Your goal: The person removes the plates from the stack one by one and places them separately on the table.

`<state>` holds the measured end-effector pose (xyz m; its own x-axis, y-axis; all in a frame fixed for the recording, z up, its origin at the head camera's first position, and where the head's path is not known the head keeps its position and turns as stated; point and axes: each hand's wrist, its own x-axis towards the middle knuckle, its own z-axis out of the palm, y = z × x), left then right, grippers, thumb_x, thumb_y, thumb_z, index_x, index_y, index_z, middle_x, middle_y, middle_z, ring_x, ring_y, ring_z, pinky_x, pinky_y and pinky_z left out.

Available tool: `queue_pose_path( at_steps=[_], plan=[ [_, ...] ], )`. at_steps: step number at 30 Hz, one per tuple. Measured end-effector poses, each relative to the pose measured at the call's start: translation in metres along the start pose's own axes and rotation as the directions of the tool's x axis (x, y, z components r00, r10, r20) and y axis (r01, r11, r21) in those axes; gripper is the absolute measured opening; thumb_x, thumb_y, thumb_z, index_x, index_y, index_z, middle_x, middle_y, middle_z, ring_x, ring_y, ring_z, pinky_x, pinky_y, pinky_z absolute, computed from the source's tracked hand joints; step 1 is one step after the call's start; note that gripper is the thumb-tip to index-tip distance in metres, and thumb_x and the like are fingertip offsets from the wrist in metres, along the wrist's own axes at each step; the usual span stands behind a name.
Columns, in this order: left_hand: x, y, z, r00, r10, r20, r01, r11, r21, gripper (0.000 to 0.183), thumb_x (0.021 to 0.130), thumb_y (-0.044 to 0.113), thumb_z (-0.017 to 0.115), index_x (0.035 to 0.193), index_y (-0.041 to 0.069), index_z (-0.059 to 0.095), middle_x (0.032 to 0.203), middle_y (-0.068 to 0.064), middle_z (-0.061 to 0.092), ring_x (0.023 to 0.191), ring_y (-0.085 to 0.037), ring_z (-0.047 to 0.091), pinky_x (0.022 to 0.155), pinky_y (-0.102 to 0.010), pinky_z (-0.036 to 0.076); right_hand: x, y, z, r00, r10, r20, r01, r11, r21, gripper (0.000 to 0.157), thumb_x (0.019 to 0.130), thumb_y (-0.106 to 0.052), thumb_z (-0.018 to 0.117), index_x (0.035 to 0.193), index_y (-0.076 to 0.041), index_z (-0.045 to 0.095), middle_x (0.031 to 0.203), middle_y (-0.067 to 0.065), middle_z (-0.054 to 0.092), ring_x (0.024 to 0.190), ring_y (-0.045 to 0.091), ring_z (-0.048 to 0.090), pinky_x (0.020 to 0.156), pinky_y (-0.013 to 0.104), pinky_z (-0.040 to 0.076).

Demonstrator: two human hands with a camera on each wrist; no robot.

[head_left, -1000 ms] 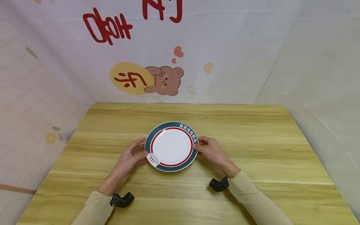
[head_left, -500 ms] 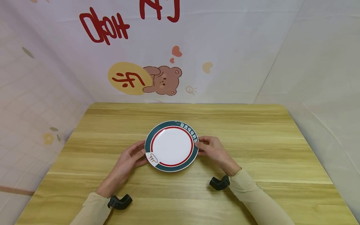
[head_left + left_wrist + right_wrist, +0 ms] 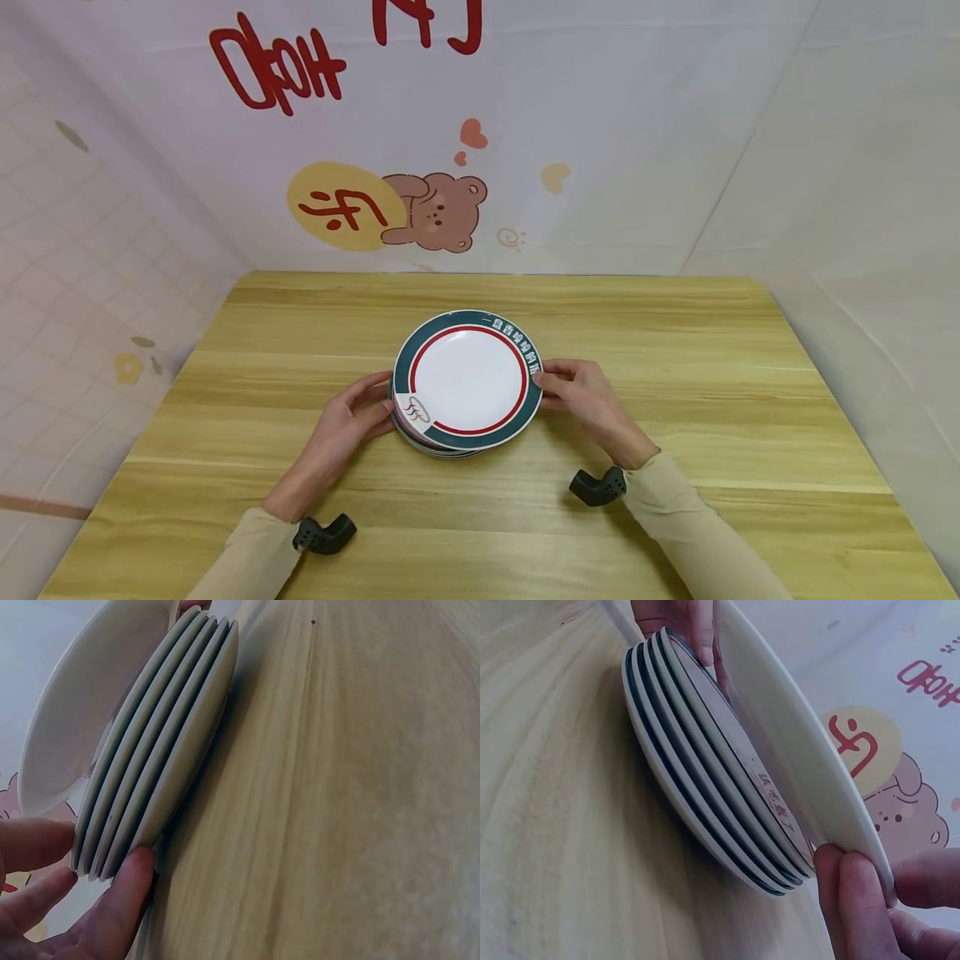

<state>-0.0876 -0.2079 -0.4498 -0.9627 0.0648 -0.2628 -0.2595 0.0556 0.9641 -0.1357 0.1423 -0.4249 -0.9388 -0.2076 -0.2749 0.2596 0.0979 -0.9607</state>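
Observation:
A round white plate [image 3: 468, 379] with a green rim band and red ring is raised off a stack of several matching plates [image 3: 697, 765]. My right hand [image 3: 588, 404] pinches this plate at its right edge, thumb on the rim and fingers beneath. At the left, my left hand [image 3: 347, 421] holds the rim of the stack between thumb and fingers. In the left wrist view the stacked plates [image 3: 157, 750] lie nested, and the raised plate [image 3: 94, 705] tilts away from them. From the head view, the raised plate hides most of the stack.
The plates are on a wooden table [image 3: 465, 533]. A white cloth backdrop [image 3: 622, 125] with a printed bear rises behind the far edge, and more cloth hangs at both sides. Each wrist wears a black camera mount [image 3: 325, 533].
My right hand has lifted the top plate off the stack and moved it slightly right and away, exposing the plates beneath. The left hand stays at the stack's left rim.

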Motion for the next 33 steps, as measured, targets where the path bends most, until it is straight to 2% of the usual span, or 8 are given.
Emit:
queue_pose_path(
  at_steps=[9, 17, 33],
  plan=[
    [0.001, 0.002, 0.003, 1.000, -0.018, -0.004, 0.018, 1.000, 0.010, 0.054, 0.102, 0.005, 0.063, 0.153, 0.002, 0.044, 0.150, -0.023, 0.048, 0.117, -0.025, 0.065, 0.094, -0.032, 0.059, -0.007, -0.003, -0.013, 0.999, 0.016, -0.037, -0.016, 1.000, -0.005, 0.038, 0.100, -0.011, 0.067, 0.130, 0.013, 0.063, 0.121, 0.023, 0.070, 0.092, 0.017, 0.073, 0.087, 0.031, 0.062],
    [0.002, 0.001, 0.004, 1.000, -0.008, 0.001, 0.008, 1.000, 0.003, 0.053, 0.103, 0.002, 0.060, 0.153, 0.000, 0.043, 0.150, -0.024, 0.047, 0.117, -0.025, 0.064, 0.094, -0.033, 0.059, -0.013, -0.006, -0.029, 0.998, 0.016, -0.066, -0.017, 1.000, -0.024, 0.040, 0.100, -0.015, 0.069, 0.128, 0.013, 0.064, 0.117, 0.019, 0.071, 0.090, 0.017, 0.072, 0.093, 0.039, 0.060],
    [0.000, 0.000, 0.004, 1.000, -0.009, -0.015, 0.008, 1.000, -0.014, 0.053, 0.102, 0.001, 0.061, 0.153, -0.001, 0.043, 0.149, -0.025, 0.046, 0.114, -0.021, 0.065, 0.095, -0.033, 0.059, -0.026, -0.006, -0.064, 0.994, 0.026, -0.103, -0.025, 1.000, 0.010, 0.045, 0.100, -0.017, 0.070, 0.129, 0.016, 0.061, 0.108, 0.008, 0.072, 0.089, 0.011, 0.071, 0.086, 0.028, 0.062]
  ],
)
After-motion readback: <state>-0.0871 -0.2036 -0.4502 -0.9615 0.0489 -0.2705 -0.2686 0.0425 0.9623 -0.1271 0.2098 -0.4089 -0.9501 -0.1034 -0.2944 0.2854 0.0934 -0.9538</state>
